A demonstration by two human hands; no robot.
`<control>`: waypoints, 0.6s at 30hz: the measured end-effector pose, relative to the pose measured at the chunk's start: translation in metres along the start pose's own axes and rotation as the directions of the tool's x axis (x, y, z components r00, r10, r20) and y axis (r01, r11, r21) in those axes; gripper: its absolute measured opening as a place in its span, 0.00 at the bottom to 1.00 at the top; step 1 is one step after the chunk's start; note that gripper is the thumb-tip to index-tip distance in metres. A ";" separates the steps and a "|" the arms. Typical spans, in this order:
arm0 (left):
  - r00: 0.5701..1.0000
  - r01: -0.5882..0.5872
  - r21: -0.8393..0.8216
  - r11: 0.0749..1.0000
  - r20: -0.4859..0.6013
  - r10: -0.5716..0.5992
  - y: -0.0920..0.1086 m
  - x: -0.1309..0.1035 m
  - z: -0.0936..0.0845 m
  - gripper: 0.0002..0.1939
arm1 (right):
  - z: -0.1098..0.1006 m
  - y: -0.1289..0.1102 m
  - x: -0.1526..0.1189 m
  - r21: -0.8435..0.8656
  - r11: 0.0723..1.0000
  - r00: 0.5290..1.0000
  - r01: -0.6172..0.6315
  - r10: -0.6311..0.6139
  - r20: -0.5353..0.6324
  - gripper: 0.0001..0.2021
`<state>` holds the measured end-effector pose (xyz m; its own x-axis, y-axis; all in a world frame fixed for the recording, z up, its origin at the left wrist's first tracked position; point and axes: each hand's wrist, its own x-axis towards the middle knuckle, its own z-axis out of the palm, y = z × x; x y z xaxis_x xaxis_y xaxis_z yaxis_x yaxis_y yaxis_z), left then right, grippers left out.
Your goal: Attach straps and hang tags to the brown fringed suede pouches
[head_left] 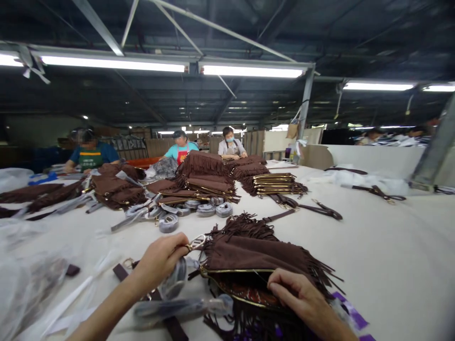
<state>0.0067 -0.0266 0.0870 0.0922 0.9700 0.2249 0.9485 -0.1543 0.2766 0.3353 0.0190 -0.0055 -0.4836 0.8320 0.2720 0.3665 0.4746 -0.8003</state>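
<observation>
Left hand (165, 255): mine, thumb and fingers closed on a shiny gold-toned looped metal piece (198, 242) (its exact kind I cannot make out), held above the table just beside the bag.

Right hand (296, 291): mine, fingertips pinched together at the bag's mouth, on what looks like a thin pale strand (260, 274) running to the upper zip edge.

One dark brown, suede-looking fringed bag (245, 253), lying on the white tabletop (380, 246) in front of me; gold-toothed zip (236, 271) open, reddish patterned lining (245, 290) showing.

One clear plastic-wrapped bundle (181, 307), lying below my left hand, near the bag.

Several coiled straps in clear wrapping (206, 210), beyond the bag.

One pile of dark brown fringed bags (202, 166), farther off, behind the coils.

Three co-workers, seen across the table: one in a green apron (89, 158), one in a red apron (182, 154), one masked (231, 146).
</observation>
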 end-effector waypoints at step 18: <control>0.967 -0.148 -0.198 0.969 -0.233 0.100 0.093 0.036 0.110 0.04 | 0.014 -0.009 0.004 0.181 0.981 0.978 -0.068 0.101 -0.182 0.12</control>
<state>0.1310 0.0145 0.0182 0.1135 0.8790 0.4631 0.8453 -0.3304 0.4200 0.3192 0.0145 -0.0045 -0.2910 0.9141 0.2822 0.2482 0.3571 -0.9005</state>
